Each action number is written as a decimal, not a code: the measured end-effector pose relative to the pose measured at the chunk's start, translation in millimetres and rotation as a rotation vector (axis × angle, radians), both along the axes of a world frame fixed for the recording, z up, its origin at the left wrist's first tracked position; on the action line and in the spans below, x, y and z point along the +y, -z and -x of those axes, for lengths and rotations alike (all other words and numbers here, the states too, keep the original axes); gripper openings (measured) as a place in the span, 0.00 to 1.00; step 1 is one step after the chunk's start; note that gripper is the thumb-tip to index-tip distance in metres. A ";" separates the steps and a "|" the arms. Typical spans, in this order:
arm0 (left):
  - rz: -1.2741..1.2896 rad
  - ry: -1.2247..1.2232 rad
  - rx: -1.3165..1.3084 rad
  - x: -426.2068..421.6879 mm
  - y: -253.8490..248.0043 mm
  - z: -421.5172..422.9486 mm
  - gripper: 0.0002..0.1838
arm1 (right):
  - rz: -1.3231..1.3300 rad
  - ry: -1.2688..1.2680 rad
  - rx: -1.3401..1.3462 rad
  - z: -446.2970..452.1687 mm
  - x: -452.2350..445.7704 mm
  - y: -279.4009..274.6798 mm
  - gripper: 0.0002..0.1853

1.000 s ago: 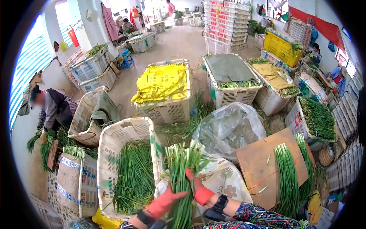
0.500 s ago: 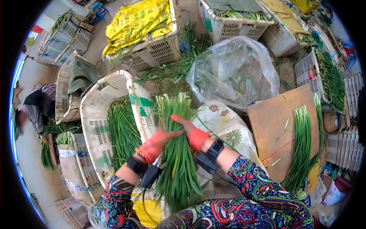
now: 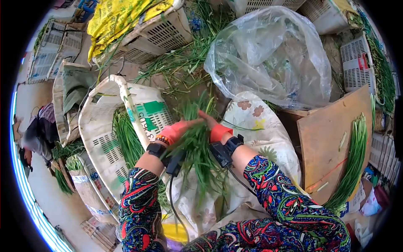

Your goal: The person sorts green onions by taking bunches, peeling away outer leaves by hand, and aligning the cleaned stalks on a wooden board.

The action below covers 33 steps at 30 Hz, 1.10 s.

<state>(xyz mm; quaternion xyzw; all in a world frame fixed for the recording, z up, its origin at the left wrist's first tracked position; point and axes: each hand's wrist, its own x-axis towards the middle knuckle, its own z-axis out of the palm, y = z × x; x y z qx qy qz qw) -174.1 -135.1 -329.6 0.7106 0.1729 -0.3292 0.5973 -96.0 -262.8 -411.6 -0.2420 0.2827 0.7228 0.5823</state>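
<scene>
Holding the blurred bunch of garlic chives (image 3: 195,143) between cupped left hand (image 3: 174,131) and right hand (image 3: 217,132), above the flowered cloth (image 3: 268,138); could shed stems if squeezed too loosely.

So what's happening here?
Someone in red gloves has a loose bunch of long greens between their left hand and right hand, above a flowered cloth. The bunch is blurred. More greens lie in a crate to the left, and a neat bundle rests on a board to the right.
</scene>
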 end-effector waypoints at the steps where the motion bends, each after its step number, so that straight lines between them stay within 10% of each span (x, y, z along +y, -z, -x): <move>1: 0.044 -0.047 0.040 1.0 13.9 2.1 0.24 | 0.070 -0.033 -0.060 -4.7 0.1 -13.9 0.28; 5: 0.150 -0.472 0.318 -34.3 -10.7 -19.7 0.33 | 0.001 0.042 -0.160 9.5 2.9 12.0 0.24; 8: -0.582 0.042 0.357 -59.8 -32.5 -18.1 0.48 | -0.137 0.048 0.070 14.1 -2.0 16.2 0.22; 14: -0.352 0.225 -0.007 -73.2 -154.1 18.9 0.42 | -0.255 0.201 0.001 6.2 -22.2 -68.7 0.20; 18: -0.099 -0.630 0.101 -39.1 -264.6 48.4 0.26 | -0.354 0.133 -0.161 -2.1 -31.6 -126.2 0.21; 20: -0.079 -0.978 -0.237 -29.4 -265.0 76.6 0.34 | -0.397 0.112 -0.184 -6.3 -34.3 -162.1 0.25; 25: -0.050 -0.709 -0.382 -96.8 -213.0 93.1 0.55 | -0.577 0.308 -0.394 25.7 -26.5 -229.4 0.20; 26: -0.361 -0.518 -0.321 -113.3 -216.3 93.7 0.55 | -0.567 0.357 -0.563 32.6 -28.8 -237.8 0.12; 33: 0.016 -0.892 -0.236 -164.6 -246.6 136.6 0.19 | -0.855 0.150 -0.572 63.4 -67.2 -278.3 0.21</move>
